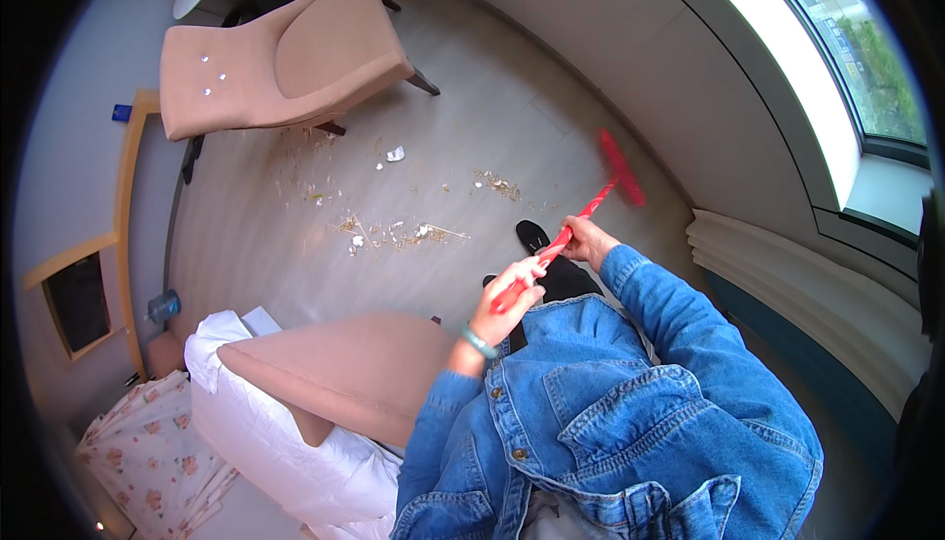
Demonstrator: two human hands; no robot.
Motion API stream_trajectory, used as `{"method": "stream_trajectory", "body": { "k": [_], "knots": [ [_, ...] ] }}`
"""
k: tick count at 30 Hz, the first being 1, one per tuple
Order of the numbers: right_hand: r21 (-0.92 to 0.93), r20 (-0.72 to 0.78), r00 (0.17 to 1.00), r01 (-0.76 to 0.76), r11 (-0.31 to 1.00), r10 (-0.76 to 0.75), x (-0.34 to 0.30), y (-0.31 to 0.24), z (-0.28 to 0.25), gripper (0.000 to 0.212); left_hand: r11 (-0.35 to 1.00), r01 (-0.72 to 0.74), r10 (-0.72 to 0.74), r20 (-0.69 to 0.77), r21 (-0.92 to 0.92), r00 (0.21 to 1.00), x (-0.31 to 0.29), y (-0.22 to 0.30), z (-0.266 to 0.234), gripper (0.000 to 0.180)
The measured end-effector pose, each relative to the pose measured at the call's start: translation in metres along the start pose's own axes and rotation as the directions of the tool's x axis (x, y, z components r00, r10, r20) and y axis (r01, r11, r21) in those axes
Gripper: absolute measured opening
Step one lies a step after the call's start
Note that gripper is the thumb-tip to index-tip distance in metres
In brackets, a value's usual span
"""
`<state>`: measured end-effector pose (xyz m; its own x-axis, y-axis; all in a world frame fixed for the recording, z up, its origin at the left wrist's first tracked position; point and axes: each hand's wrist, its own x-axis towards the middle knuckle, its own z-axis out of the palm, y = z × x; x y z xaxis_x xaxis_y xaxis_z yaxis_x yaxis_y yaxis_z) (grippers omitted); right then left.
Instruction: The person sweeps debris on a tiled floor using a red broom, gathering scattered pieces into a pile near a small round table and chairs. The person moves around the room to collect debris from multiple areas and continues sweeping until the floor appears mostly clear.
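Note:
A red broom [591, 208] with a pale spiral pattern on its handle slants across in front of me. My left hand [504, 306], with a green bangle at the wrist, wraps round the upper end of the handle. Farther down, my right hand [589, 243] grips the same handle. The broom's red head [620, 168] is slightly blurred and is on or just over the floor near the right wall. Left of it lie scattered straw-like bits [500, 186], a crumpled white scrap [396, 154] and a longer band of litter [399, 235].
A beige chair [340, 48] stands at the far left, with small shiny spots on it. Another beige padded seat [345, 363] and white cloth [285, 461] are at my near left. A plastic bottle [163, 306] is by the left wall. A curtain [787, 289] hangs at right, below the window.

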<state>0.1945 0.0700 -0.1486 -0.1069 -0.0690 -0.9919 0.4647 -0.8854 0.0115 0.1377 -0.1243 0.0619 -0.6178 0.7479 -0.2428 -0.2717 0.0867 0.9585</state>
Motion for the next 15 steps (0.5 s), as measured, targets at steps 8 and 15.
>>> {"method": "stream_trajectory", "body": {
  "k": [8,15],
  "knots": [
    [-0.157,0.164,0.986,-0.003,0.988,0.029,0.027,0.065,0.054,0.008,0.991,-0.016,0.028,-0.090,0.132,0.996,-0.034,0.014,-0.037,0.018],
    [-0.185,0.411,0.901,-0.071,0.980,0.143,-0.001,0.127,0.128,0.011,0.938,0.009,0.041,-0.137,0.346,0.990,-0.080,0.074,-0.052,0.025]
  ]
}}
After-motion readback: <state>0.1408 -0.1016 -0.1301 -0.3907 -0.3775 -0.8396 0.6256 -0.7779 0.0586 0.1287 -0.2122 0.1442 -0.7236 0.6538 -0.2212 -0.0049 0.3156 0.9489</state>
